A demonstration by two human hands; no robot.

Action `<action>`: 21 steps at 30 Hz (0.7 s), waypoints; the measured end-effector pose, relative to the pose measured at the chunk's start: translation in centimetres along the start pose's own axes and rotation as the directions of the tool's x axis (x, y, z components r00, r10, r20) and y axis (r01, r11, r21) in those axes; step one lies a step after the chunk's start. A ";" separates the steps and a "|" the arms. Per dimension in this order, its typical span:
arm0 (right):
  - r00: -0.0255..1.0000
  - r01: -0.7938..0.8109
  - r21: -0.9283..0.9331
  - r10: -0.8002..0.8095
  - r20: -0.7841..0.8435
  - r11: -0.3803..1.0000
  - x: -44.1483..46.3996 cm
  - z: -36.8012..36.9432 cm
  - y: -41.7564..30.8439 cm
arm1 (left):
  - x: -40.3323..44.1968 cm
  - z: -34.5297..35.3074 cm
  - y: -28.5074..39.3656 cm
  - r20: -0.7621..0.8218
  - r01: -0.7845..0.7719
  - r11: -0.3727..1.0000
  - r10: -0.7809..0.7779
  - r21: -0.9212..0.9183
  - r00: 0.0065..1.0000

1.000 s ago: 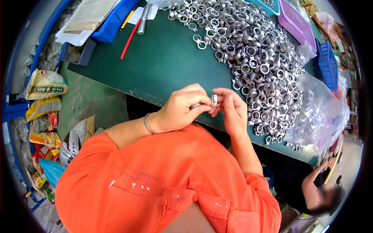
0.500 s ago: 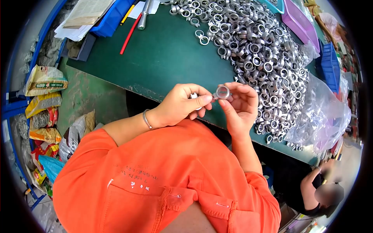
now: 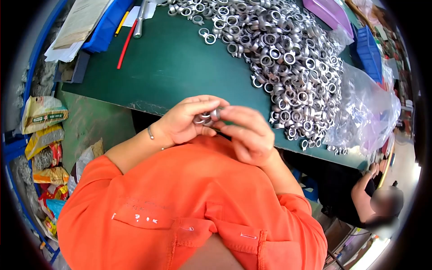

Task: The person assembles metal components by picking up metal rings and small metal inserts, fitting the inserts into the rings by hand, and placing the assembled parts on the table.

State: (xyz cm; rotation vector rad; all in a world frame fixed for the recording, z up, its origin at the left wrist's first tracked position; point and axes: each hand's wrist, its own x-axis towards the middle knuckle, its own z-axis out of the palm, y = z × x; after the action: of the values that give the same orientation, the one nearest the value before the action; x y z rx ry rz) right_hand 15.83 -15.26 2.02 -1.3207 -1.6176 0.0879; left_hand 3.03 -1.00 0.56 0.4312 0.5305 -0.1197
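In front of my chest, close to the table's near edge, my left hand (image 3: 183, 118) is curled round small grey metal rings (image 3: 202, 119); how many is hidden by the fingers. My right hand (image 3: 250, 133), slightly blurred, pinches another metal ring (image 3: 216, 114) between thumb and fingers, right against those in the left hand. A large heap of similar metal rings (image 3: 288, 58) covers the right part of the green table (image 3: 166, 58). Two loose rings (image 3: 206, 36) lie at the heap's left side.
A red pencil-like stick (image 3: 126, 46), a metal-handled tool (image 3: 139, 20) and a blue bin (image 3: 108, 27) are at the table's back left. Clear plastic bags (image 3: 366, 108) and a purple bin (image 3: 330, 13) border the heap. Another person (image 3: 364, 195) sits at right.
My right hand has moved left with its ring, from holding it up apart to bringing it against the rings in my left hand. My left hand has turned more open-palmed. The view has shifted slightly.
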 end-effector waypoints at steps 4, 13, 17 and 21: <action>0.947 -0.312 -0.620 0.180 -0.268 0.720 -2.8 -3.7 1.8 | -2.3 -3.4 0.5 0.081 0.059 0.981 -0.076 0.186 0.994; 0.902 -0.391 -0.838 0.342 -0.264 0.381 -3.3 -6.3 2.5 | -1.3 -12.9 -4.6 -0.261 0.198 0.976 -0.214 -0.088 0.941; 0.917 -0.366 -0.822 0.321 -0.238 0.436 -2.9 -6.5 2.5 | 4.8 -13.9 -6.6 -0.185 0.030 0.836 -0.157 -0.547 0.970; 0.918 -0.346 -0.828 0.340 -0.202 0.442 -2.2 -6.4 2.4 | 4.8 -10.2 -4.0 0.118 0.137 0.879 -0.092 -0.456 0.989</action>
State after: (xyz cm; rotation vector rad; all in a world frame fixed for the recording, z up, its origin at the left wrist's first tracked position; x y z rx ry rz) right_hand 21.86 -19.20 2.38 -2.4199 -1.3599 -0.5618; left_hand 1.54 -0.26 -11.27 -0.0761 0.4735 -0.1217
